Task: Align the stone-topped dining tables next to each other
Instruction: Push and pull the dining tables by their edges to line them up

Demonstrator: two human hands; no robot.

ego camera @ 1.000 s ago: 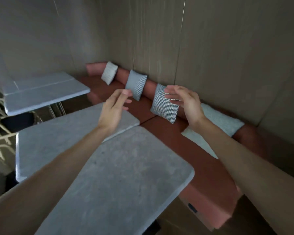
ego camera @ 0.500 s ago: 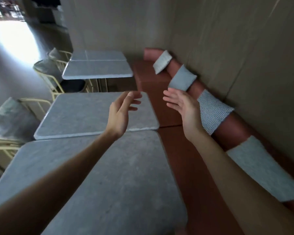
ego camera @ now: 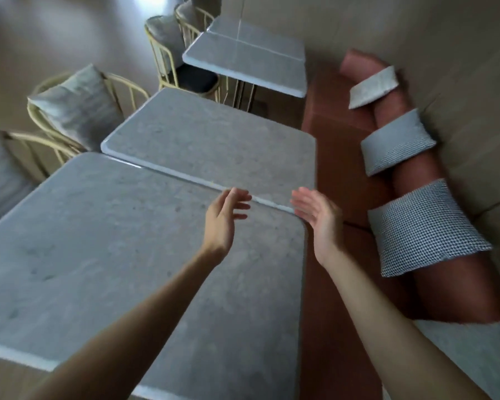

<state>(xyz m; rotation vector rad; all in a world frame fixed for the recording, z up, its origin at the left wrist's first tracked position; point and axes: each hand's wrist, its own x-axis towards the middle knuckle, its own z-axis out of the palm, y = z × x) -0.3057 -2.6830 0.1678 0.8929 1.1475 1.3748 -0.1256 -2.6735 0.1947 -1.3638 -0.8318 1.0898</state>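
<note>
The near grey stone-topped rectangular table (ego camera: 122,255) and the second grey stone-topped rectangular table (ego camera: 214,148) stand edge to edge along one seam; I judge this is because they are meant to form a single run parallel to the terracotta upholstered bench (ego camera: 338,157); the second table's bench-side edge projects slightly past the near table's rounded corner, so I judge the alignment close but not finished. A third pair of grey stone tables (ego camera: 251,56) stands well apart beyond them; cream wire-framed chairs with grey cushions (ego camera: 78,108) sit on the opposite side.

My left hand (ego camera: 223,220) hovers above the near table beside the seam, fingers straight and relaxed, grasping nothing; my right hand (ego camera: 319,217) hangs just off the bench-side corner, palm turned inward, fingers extended, likewise released. Both forearms reach forward, the palms facing one another across the corner; I judge this posture suits gauging the offset before pushing an edge.
</note>
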